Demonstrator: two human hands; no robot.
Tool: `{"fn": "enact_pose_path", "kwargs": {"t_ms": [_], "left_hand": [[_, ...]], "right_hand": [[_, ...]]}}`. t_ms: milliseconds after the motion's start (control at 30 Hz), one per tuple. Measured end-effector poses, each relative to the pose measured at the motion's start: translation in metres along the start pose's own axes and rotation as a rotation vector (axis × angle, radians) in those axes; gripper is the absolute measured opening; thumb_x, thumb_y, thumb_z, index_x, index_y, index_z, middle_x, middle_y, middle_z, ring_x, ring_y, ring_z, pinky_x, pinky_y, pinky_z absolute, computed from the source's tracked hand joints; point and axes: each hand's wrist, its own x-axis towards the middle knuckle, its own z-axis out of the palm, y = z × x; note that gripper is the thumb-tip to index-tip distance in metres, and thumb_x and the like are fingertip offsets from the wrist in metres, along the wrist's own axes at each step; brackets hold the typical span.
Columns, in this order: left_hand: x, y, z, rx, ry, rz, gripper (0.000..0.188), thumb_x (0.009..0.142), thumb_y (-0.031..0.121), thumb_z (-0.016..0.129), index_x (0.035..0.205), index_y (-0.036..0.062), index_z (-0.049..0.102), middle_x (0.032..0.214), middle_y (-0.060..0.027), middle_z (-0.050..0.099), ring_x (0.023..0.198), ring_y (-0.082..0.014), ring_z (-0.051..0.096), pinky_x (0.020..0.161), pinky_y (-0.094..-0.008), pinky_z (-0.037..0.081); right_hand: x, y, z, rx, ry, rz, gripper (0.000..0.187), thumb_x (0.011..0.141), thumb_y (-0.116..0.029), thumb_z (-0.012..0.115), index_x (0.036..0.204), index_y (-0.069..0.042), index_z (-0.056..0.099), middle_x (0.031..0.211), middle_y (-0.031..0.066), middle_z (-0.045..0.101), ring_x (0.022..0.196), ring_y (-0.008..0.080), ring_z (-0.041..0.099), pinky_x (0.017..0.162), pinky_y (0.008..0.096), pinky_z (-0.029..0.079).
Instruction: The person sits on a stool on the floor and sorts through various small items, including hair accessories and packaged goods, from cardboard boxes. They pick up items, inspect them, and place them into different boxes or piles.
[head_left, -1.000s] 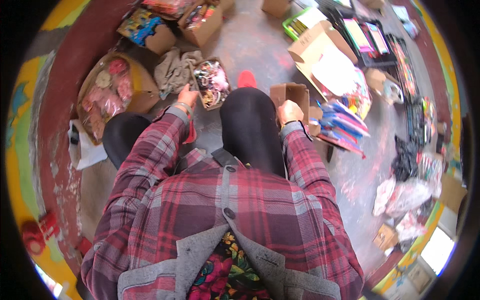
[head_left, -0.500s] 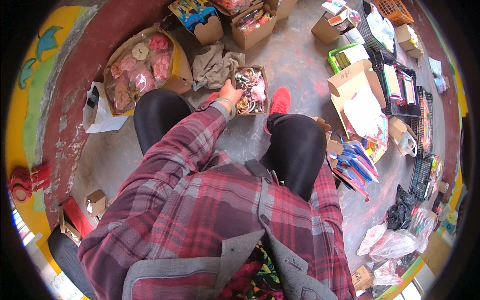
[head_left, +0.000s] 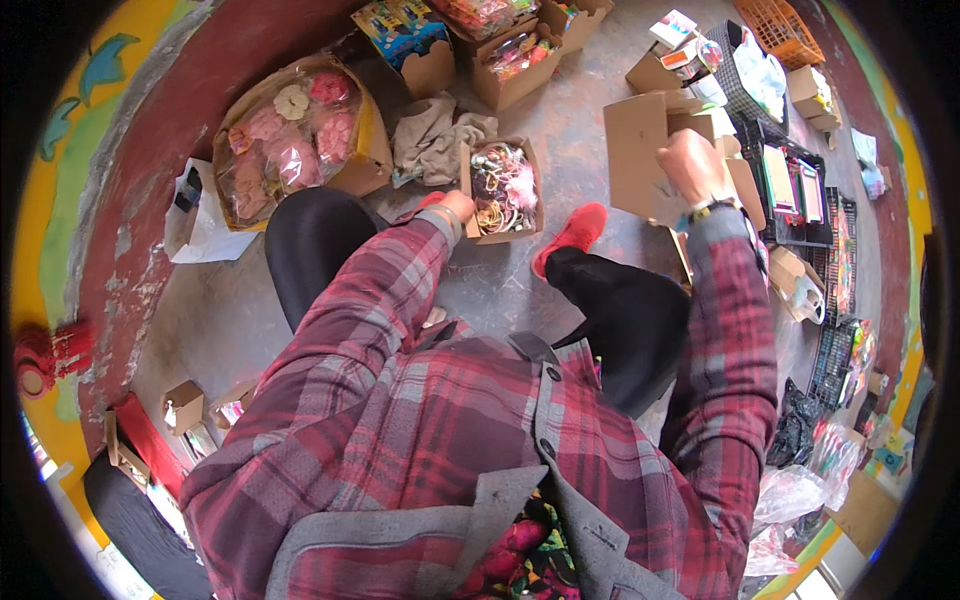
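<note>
In front of my feet stands a small cardboard box (head_left: 474, 238) filled with hair ties and bead-like trinkets (head_left: 500, 185). Beside its near left corner is my left hand (head_left: 457, 205), close to the box wall; its fingers are mostly hidden, so I cannot tell whether it touches the box. On the right, my right hand (head_left: 692, 162) is closed on the edge of an open cardboard box (head_left: 632, 165), which is tilted with its flaps spread. The hand and forearm hide part of this box, and its contents do not show.
Left of the small box lie a grey-beige cloth (head_left: 430, 140) and a large carton of bagged pink flowers (head_left: 310, 130). Packed boxes (head_left: 520, 70) stand beyond. Black crates (head_left: 795, 185) and an orange crate (head_left: 780, 30) line the right wall. Plastic bags (head_left: 790, 495) lie at lower right.
My right arm has come into view and reached forward right; the open cardboard box there is now raised and tilted. My left hand has drawn slightly back along the small box's side.
</note>
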Motion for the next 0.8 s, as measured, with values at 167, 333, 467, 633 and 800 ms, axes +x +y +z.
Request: {"fn": "enact_pose_path", "kwargs": {"t_ms": [167, 333, 467, 633, 800], "left_hand": [[-0.097, 0.063, -0.083, -1.188, 0.145, -0.296, 0.024, 0.069, -0.01, 0.046, 0.092, -0.0099, 0.053, 0.083, -0.0169, 0.057, 0.074, -0.0321, 0.061, 0.064, -0.0457, 0.051], [-0.171, 0.088, -0.148, -1.171, 0.246, -0.226, 0.026, 0.072, -0.007, 0.044, 0.096, -0.0063, 0.054, 0.085, -0.0152, 0.059, 0.079, -0.0286, 0.062, 0.071, -0.0443, 0.051], [-0.204, 0.081, -0.16, -1.154, 0.304, -0.102, 0.027, 0.072, -0.006, 0.045, 0.096, -0.0049, 0.056, 0.085, -0.0121, 0.06, 0.079, -0.026, 0.062, 0.072, -0.0398, 0.051], [-0.24, 0.101, -0.174, -1.196, 0.233, -0.017, 0.03, 0.072, -0.005, 0.046, 0.101, -0.003, 0.055, 0.088, -0.01, 0.061, 0.081, -0.0231, 0.061, 0.075, -0.0369, 0.05], [-0.259, 0.114, -0.181, -1.179, 0.216, 0.058, 0.031, 0.072, -0.004, 0.048, 0.102, -0.0026, 0.054, 0.092, -0.0084, 0.061, 0.083, -0.0198, 0.061, 0.075, -0.0349, 0.05]], "right_hand": [[-0.001, -0.062, 0.078, -0.041, -0.224, 0.015, 0.021, 0.073, -0.02, 0.059, 0.081, -0.002, 0.069, 0.088, 0.0197, 0.065, 0.085, 0.0334, 0.064, 0.075, 0.0408, 0.052], [-0.027, -0.149, 0.151, 0.166, -0.309, 0.259, 0.019, 0.078, -0.02, 0.059, 0.087, -0.007, 0.07, 0.094, 0.016, 0.066, 0.09, 0.0288, 0.064, 0.074, 0.0405, 0.052], [-0.039, -0.191, 0.153, 0.116, -0.452, 0.173, 0.017, 0.079, -0.019, 0.062, 0.092, -0.01, 0.07, 0.099, 0.0128, 0.066, 0.095, 0.0268, 0.063, 0.075, 0.0424, 0.052], [-0.035, -0.182, 0.209, 0.414, -0.444, 0.206, 0.022, 0.078, -0.02, 0.062, 0.094, -0.008, 0.068, 0.101, 0.0138, 0.065, 0.096, 0.0293, 0.062, 0.079, 0.0425, 0.051], [-0.041, -0.168, 0.227, 0.516, -0.408, 0.106, 0.023, 0.075, -0.017, 0.061, 0.094, -0.005, 0.066, 0.097, 0.0173, 0.064, 0.094, 0.032, 0.061, 0.078, 0.0421, 0.05]]}}
